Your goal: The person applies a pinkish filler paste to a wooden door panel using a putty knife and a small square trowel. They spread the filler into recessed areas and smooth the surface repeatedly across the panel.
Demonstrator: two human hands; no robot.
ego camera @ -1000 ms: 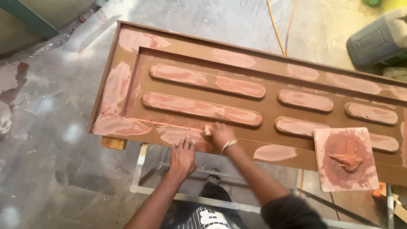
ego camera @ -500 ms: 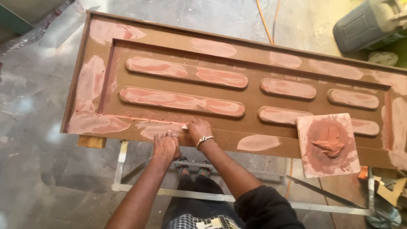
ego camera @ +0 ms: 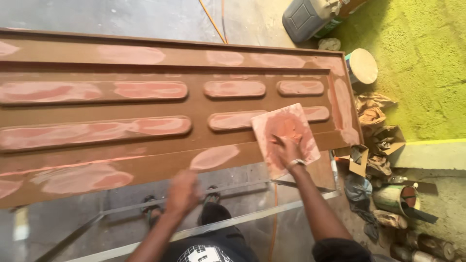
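A long brown door panel (ego camera: 160, 140) with raised oblong mouldings is laid flat across a metal trestle frame (ego camera: 145, 218), and patches of reddish-pink filler paste (ego camera: 213, 157) are spread over much of it. The right hand (ego camera: 287, 148) is pressed, fingers spread, into a mound of the same paste on a square mixing board (ego camera: 284, 138) that rests on the panel's near right corner; nothing is gripped in it. The left hand (ego camera: 182, 190) is blurred just below the panel's near edge, and whether it is open or closed cannot be told. The board overhangs the edge, so a hard press could tip it off toward the feet. Wet patches could be smeared by a trailing forearm. Tins (ego camera: 395, 199) and scraps lie crowded on the floor to the right, where paste could be dropped or a foot caught.
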